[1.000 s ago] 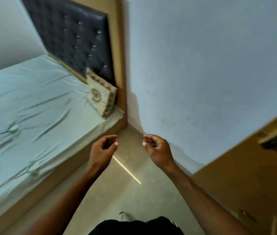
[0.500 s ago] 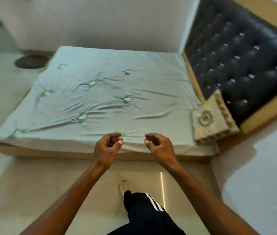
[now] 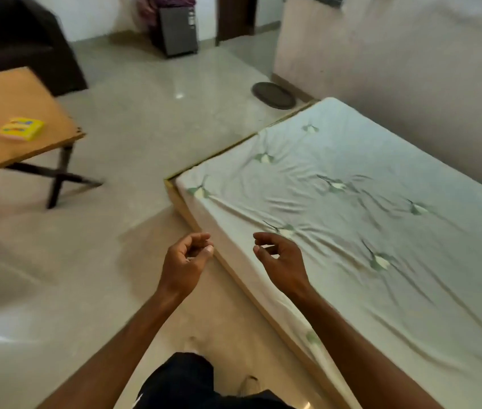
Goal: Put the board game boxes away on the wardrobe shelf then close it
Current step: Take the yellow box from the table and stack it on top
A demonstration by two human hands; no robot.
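A yellow board game box (image 3: 22, 129) lies flat on a wooden folding table (image 3: 3, 98) at the far left. My left hand (image 3: 185, 262) and my right hand (image 3: 282, 261) hang side by side in front of me, over the near edge of the bed. Both are empty, with the fingers loosely curled and apart. The box is well away from both hands, up and to the left. The wardrobe is out of view.
A bed with a pale green sheet (image 3: 366, 219) fills the right side, against a wall. Bare tiled floor (image 3: 145, 119) lies between bed and table. A dark sofa (image 3: 18, 39) stands behind the table, a grey cabinet (image 3: 177, 29) at the back, a dark round tray (image 3: 273, 95) on the floor.
The view has swung left, from the wardrobe and headboard corner across the bed to the table with the yellow box. Both hands stay empty and keep their pose.
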